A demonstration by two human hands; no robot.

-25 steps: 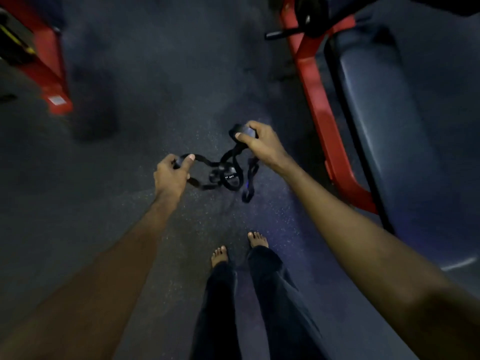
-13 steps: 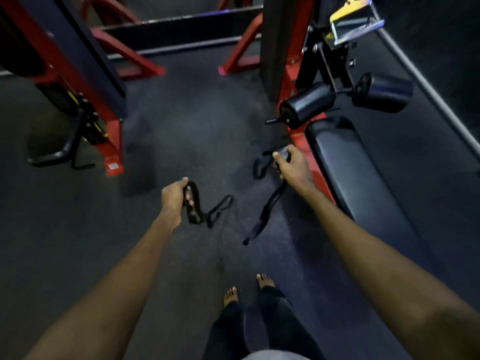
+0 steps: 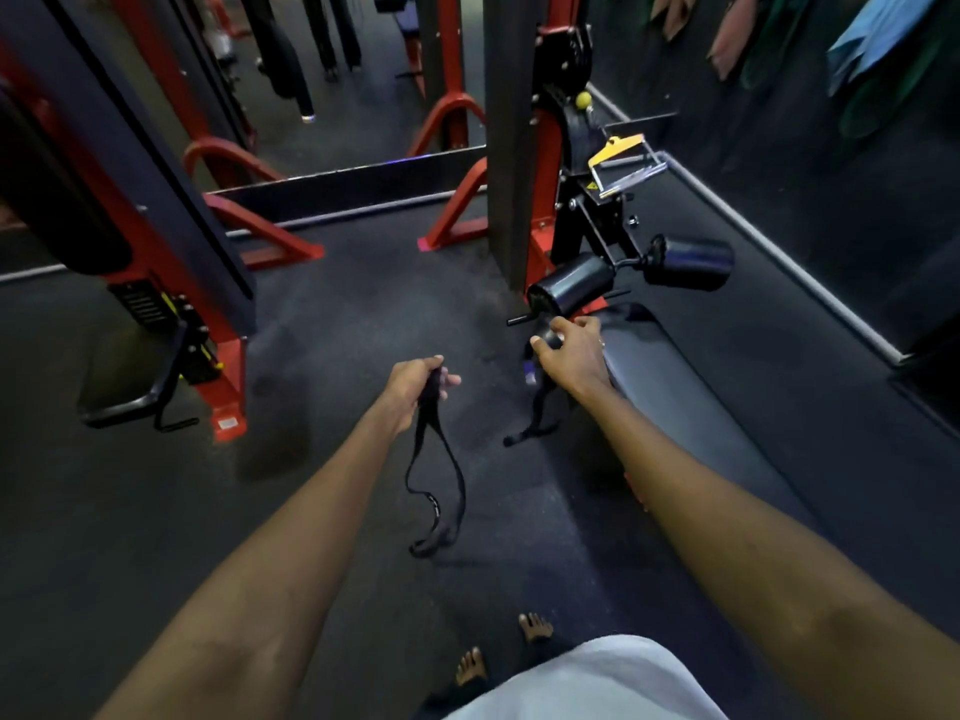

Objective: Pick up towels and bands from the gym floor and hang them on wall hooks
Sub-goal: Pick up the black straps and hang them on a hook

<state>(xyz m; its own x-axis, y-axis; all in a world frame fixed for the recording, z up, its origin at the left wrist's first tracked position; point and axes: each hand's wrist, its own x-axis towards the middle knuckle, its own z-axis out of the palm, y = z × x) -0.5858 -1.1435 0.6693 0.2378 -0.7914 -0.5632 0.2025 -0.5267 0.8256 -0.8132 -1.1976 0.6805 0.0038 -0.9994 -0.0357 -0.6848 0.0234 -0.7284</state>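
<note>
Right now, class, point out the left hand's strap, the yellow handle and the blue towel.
strap [image 3: 434,462], head view, hanging loop below the left hand.
yellow handle [image 3: 615,148], head view, yellow top plate.
blue towel [image 3: 878,33], head view, hanging cloth's middle.

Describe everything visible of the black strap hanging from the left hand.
The black strap is a narrow, flat band that looks like woven webbing, with faint pale lettering partway down. The left hand is closed around its top end. Below, it hangs limp as a long loop with a folded lower end, above the dark gym floor. Whether it touches the floor cannot be told. Nothing else touches it.
</note>
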